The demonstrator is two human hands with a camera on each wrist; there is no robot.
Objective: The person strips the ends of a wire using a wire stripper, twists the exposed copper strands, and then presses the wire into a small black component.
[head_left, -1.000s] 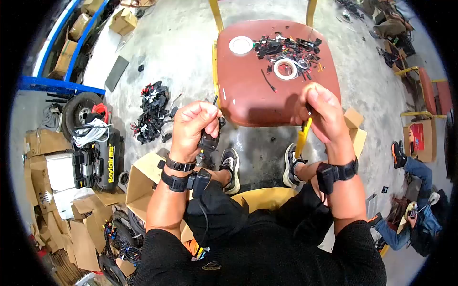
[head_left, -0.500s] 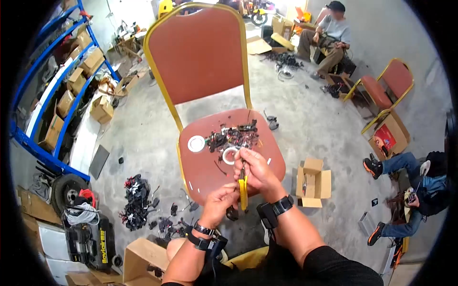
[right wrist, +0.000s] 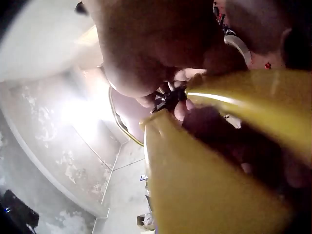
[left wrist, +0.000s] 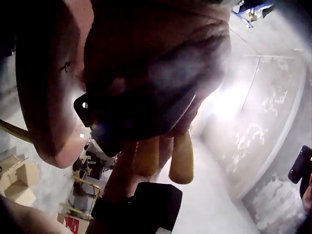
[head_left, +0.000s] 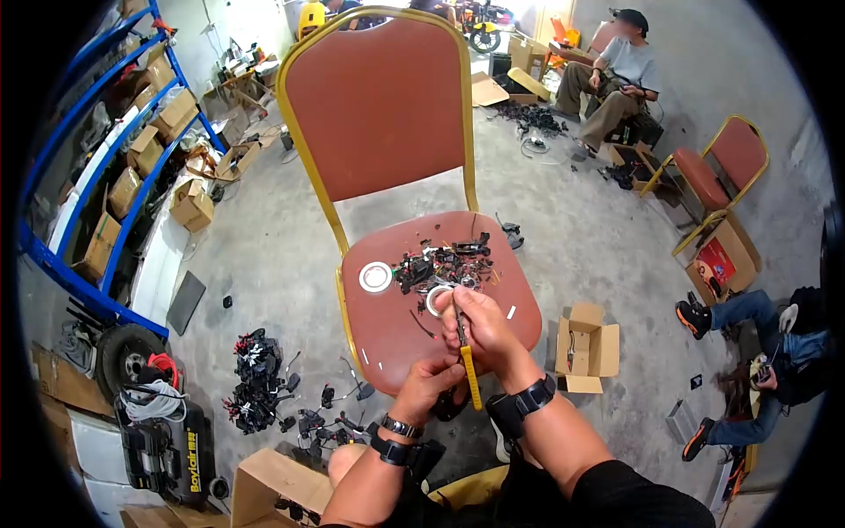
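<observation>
Over the front of the red chair seat, the right hand (head_left: pixel 484 330) grips yellow-handled pliers (head_left: pixel 472 380) near their dark metal head, the handles pointing down toward the lap. Close by on the left, the left hand (head_left: pixel 424 389) pinches a black part (head_left: pixel 451 407), mostly hidden below the fingers. In the left wrist view, a dark piece (left wrist: pixel 141 105) with a small hole near its end lies against the hand, above two yellow handles (left wrist: pixel 181 161). Spread yellow handles (right wrist: pixel 209 185) fill the right wrist view, with the pliers' metal (right wrist: pixel 170 100) between fingers; what the jaws touch cannot be told.
Loose black and red pieces (head_left: pixel 449 264) lie on the seat with two white tape rolls, one (head_left: pixel 376 277) at left. Black parts (head_left: pixel 257 378) are heaped on the floor at left. Open cartons (head_left: pixel 588 348) stand right and lower left. Two people sit at right.
The head view has tilted up from the lap to the chair back. The hands, apart at first, have come together over the seat's front, still holding the pliers and the black part.
</observation>
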